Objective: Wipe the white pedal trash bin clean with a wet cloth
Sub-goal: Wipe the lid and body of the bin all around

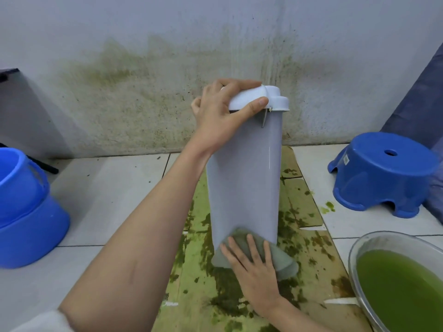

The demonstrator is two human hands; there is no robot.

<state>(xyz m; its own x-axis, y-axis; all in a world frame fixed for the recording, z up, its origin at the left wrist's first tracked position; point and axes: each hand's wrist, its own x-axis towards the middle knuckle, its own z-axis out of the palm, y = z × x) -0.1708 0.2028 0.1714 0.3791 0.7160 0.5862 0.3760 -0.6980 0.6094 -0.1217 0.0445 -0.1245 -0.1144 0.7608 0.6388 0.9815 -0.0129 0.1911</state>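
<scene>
I see the left hand [221,113] clamped over the lid [259,98] of the white pedal trash bin [244,178], thumb along the lid's near edge and the other fingers curled over its top, so that hand is closed and gripping the lid. The bin stands upright directly below that hand, on stained cardboard [309,240] laid over the tiled floor [115,195]. Down at the foot of the bin, the right hand [254,269] lies flat with its fingers spread, pressing a grey cloth [280,259] against the bin's lower front; it is open, palm down on the cloth, not grasping it. The cloth pokes out on either side of those fingers and touches both the bin and the cardboard. Off to the right of the right hand sits a clear basin [359,250] holding green liquid [402,291]. Beyond it, to the right of the left hand, is an upturned blue stool [381,173]. To the left of my left forearm stand stacked blue buckets [26,207]. Behind the left hand rises a wall [143,68] streaked with green.
</scene>
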